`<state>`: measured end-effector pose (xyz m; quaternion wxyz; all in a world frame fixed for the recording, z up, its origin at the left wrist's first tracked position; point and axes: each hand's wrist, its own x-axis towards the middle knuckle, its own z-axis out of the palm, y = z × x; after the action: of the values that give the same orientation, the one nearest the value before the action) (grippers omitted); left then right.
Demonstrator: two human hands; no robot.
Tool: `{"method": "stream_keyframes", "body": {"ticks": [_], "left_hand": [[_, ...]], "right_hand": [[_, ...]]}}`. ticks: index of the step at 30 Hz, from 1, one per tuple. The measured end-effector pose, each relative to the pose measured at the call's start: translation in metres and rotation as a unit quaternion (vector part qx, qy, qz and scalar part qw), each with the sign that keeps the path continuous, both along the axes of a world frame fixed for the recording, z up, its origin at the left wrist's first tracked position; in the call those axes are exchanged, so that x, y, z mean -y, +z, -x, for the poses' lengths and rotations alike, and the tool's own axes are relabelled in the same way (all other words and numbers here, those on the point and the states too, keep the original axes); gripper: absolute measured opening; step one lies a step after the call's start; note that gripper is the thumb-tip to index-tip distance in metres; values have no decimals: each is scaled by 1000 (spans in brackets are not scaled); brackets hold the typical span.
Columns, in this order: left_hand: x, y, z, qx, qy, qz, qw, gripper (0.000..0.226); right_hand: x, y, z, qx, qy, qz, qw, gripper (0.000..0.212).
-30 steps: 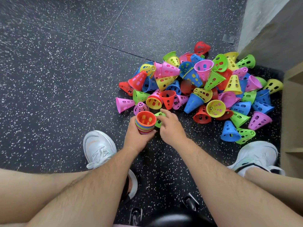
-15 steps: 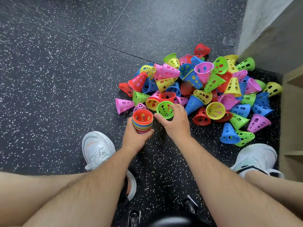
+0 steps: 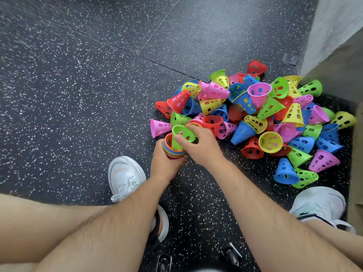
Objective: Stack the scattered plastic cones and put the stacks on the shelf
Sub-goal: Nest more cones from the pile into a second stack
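Here the left hand [image 3: 167, 165] is wrapped round the stack [image 3: 172, 154] of nested cones, holding it mouth-up over the floor [image 3: 78, 95], just off the near left edge of the pile [image 3: 255, 114]. The right hand [image 3: 202, 148] pinches a green cone [image 3: 183, 132] at its rim, thumb on the near side and fingers over the far side. The cone's narrow end sits inside the mouth of the stack's top orange cone. Its long axis leans, with the wide mouth tipped up and away toward the pile, so it is not in line with the stack's axis. Seating it probably calls for righting the cone, then pressing it straight down.

The loose cones lie ahead and to the right of both hands, nearer the right hand, heaped in the floor's corner against the wall [image 3: 334, 46]. Most lie on their sides at all angles. A few are nested, such as the blue cones [image 3: 243, 132] mid-pile. A tan panel shows at the right edge of the view, beyond the pile. I cannot tell whether it is the shelf.
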<state>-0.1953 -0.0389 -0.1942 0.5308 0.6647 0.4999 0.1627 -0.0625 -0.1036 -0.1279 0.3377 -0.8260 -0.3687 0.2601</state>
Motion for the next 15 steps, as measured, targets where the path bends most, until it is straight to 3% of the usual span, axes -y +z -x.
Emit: {"method": "stream_keyframes", "body": {"ticks": [3,6,9,15], "left_hand": [[0,1,4,-6,-10,-17,1000,60],[-2,0,6,6,20,-10,1000,66],[-2,-3,10,5,48,-11,999,66],[-2,-4,13,14,54,0,998,72]], "right_hand": [[0,-16,13,-17,69,67,995,67],[-8,-23,13,-23,56,18,998,58],[-18,-27,-1,25,50,12,998,43],[-30,-35,-22,135,176,123,967,50]]}}
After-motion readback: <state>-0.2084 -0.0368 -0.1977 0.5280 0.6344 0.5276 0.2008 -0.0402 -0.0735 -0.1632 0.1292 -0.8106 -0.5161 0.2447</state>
